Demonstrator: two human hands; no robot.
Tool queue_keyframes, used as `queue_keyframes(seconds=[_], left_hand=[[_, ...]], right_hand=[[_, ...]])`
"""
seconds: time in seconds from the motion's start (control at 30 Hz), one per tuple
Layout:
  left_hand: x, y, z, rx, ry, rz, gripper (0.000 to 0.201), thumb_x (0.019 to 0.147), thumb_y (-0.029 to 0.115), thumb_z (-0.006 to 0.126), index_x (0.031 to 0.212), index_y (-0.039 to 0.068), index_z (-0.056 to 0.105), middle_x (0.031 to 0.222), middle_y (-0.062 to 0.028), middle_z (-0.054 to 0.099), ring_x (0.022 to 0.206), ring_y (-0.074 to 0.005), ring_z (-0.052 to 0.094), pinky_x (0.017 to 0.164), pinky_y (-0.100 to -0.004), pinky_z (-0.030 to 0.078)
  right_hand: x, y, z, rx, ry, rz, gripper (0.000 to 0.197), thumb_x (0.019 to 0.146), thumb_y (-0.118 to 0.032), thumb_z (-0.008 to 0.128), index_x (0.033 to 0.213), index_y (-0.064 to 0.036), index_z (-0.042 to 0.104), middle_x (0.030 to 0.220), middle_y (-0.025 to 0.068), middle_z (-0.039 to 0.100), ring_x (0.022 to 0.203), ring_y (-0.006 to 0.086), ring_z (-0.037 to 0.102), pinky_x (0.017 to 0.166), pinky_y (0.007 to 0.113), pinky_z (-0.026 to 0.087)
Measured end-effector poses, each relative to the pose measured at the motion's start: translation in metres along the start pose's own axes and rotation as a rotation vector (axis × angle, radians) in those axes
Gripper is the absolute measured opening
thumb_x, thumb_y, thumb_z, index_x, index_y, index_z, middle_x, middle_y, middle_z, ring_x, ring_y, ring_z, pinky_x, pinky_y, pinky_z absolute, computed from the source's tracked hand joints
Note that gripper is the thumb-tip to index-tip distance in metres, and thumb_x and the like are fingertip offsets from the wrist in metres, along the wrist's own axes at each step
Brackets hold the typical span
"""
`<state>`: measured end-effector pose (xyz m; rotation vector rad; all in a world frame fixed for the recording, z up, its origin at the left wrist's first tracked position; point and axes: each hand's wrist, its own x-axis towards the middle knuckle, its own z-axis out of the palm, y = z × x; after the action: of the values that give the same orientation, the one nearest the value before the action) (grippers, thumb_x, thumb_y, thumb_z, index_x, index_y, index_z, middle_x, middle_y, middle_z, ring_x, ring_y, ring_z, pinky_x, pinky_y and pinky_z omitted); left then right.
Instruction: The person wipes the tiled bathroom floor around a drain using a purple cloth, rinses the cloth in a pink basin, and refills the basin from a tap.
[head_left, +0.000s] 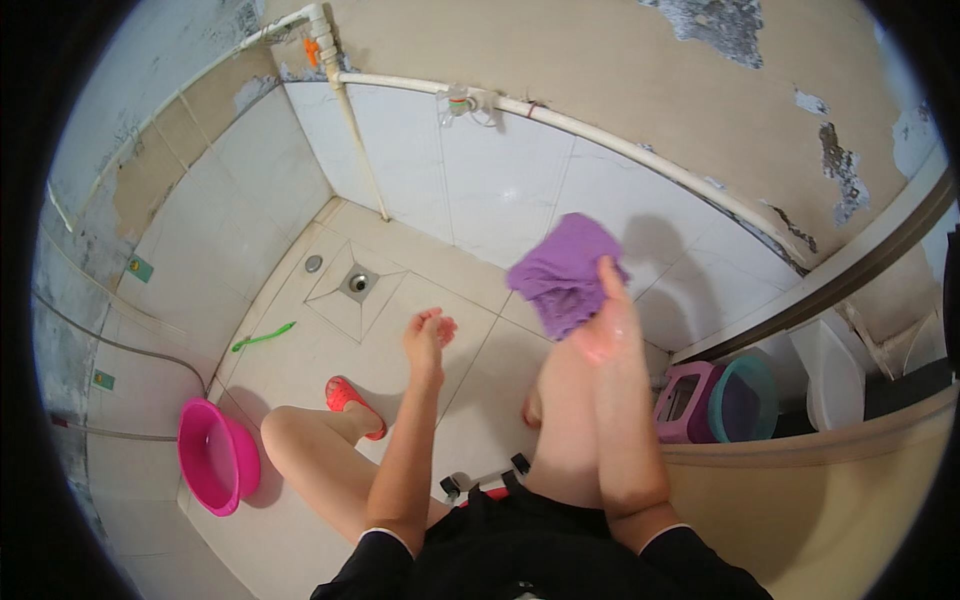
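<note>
My right hand (608, 325) grips a bunched purple cloth (568, 265), which looks like a small towel. Its thumb lies over the cloth's right edge, and the cloth is held up in front of the white tiled wall. The palm of that hand looks wet and pinkish. To its left, my left hand (430, 335) hovers above the tiled floor. Its fingers are loosely bent, with nothing visible in them, and it touches neither the cloth nor the other hand.
A pink basin (218, 458) stands at the left wall. Near the floor drain (358, 284) lies a green brush-like stick (264, 337). At right are a pink stool (686, 402) and a teal basin (745, 400). A white pipe (560, 121) with a tap (460, 103) crosses the wall.
</note>
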<state>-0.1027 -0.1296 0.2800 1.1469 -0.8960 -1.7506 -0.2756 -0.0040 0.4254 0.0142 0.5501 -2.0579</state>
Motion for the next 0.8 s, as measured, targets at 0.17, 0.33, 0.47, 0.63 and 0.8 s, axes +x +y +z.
queue_keyframes(seconds=[0.17, 0.33, 0.47, 0.63, 0.8], left_hand=[[0.023, -0.119, -0.040, 0.201, 0.140, -0.301, 0.019, 0.081, 0.013, 0.050, 0.097, 0.003, 0.053, 0.072, -0.0071, 0.058, 0.060, -0.0140, 0.055, 0.052, -0.0260, 0.044], [0.045, -0.241, -0.101, 0.530, 0.197, -0.300, 0.027, 0.078, 0.013, 0.054, 0.101, 0.000, 0.054, 0.085, -0.0106, 0.059, 0.071, -0.0180, 0.058, 0.060, -0.0316, 0.048], [0.053, -0.255, -0.107, 0.963, 0.216, -0.268, 0.046, 0.076, 0.017, 0.059, 0.117, 0.000, 0.049, 0.109, -0.0234, 0.055, 0.108, -0.0320, 0.051, 0.088, -0.0365, 0.042], [0.065, -0.245, -0.116, 1.566, 0.018, -0.369, 0.103, 0.061, 0.033, 0.077, 0.142, 0.016, 0.017, 0.142, -0.0291, 0.011, 0.131, -0.0474, 0.009, 0.099, -0.0526, 0.028], [0.065, -0.253, -0.119, 1.676, -0.047, -0.443, 0.128, 0.048, 0.033, 0.086, 0.143, 0.021, 0.001, 0.143, -0.0300, -0.007, 0.130, -0.0521, 0.001, 0.097, -0.0588, 0.026]], right_hand=[[0.071, 0.112, -0.079, 0.063, 0.364, 0.291, 0.033, 0.095, -0.026, 0.041, 0.118, -0.0028, 0.047, 0.117, 0.0117, 0.054, 0.104, 0.0263, 0.054, 0.092, 0.042, 0.045], [0.114, 0.169, -0.215, -0.490, 0.833, -0.263, 0.028, 0.092, -0.023, 0.049, 0.108, -0.0002, 0.051, 0.106, 0.0117, 0.057, 0.089, 0.0247, 0.057, 0.080, 0.037, 0.048], [0.141, 0.133, -0.355, -1.278, 0.929, -0.714, 0.034, 0.083, -0.024, 0.060, 0.107, -0.0002, 0.057, 0.098, 0.0170, 0.060, 0.087, 0.0286, 0.058, 0.079, 0.036, 0.045], [0.150, 0.067, -0.459, -1.830, 1.206, -0.081, 0.053, 0.087, -0.041, 0.046, 0.130, -0.0106, 0.043, 0.139, 0.0190, 0.032, 0.117, 0.0355, 0.043, 0.093, 0.046, 0.037], [0.198, 0.103, -0.477, -2.106, 1.400, -0.021, 0.065, 0.085, -0.049, 0.046, 0.138, -0.0132, 0.031, 0.142, 0.0254, 0.019, 0.128, 0.0405, 0.025, 0.101, 0.053, 0.024]])
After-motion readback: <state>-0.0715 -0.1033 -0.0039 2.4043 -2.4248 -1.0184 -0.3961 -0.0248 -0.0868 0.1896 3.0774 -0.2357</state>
